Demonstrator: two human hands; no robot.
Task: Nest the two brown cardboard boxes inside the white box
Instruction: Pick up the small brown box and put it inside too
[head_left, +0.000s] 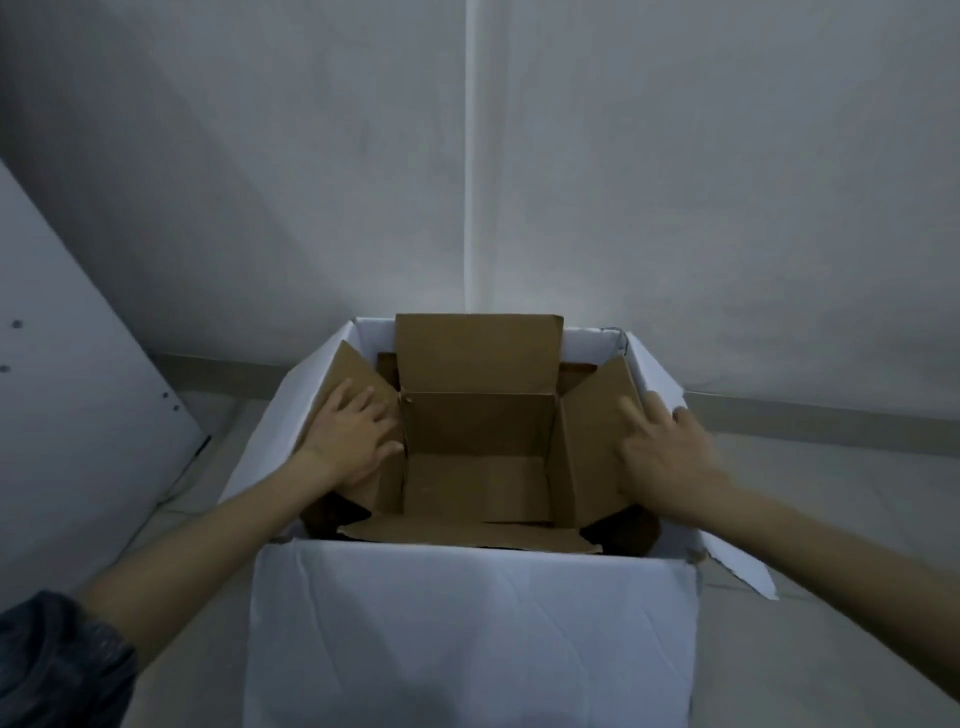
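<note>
At the far left a pale slanted panel (78, 374) leans over the floor, well apart from the white box (467, 634), with a strip of bare floor (218, 415) between them. The left hand (349, 435) lies flat, fingers spread, its grip wide and closed on nothing, pressing the left flap (358, 384) of the brown box (475, 467) down toward the white box's left wall. The brown box sits inside the white box, open at the top, its empty bottom in plain sight; a second brown box cannot be told apart from it. Its rear flap (478, 351) stands upright and rises just above the white box's far rim, and its near flap lies low against the white front wall. Dark gaps show at the near corners between brown and white. The right hand (667, 457) rests open on the right flap (597, 441), grip wide, fingers touching the cardboard beside the white right wall, whose outer flap (737, 566) juts outward over open floor.
</note>
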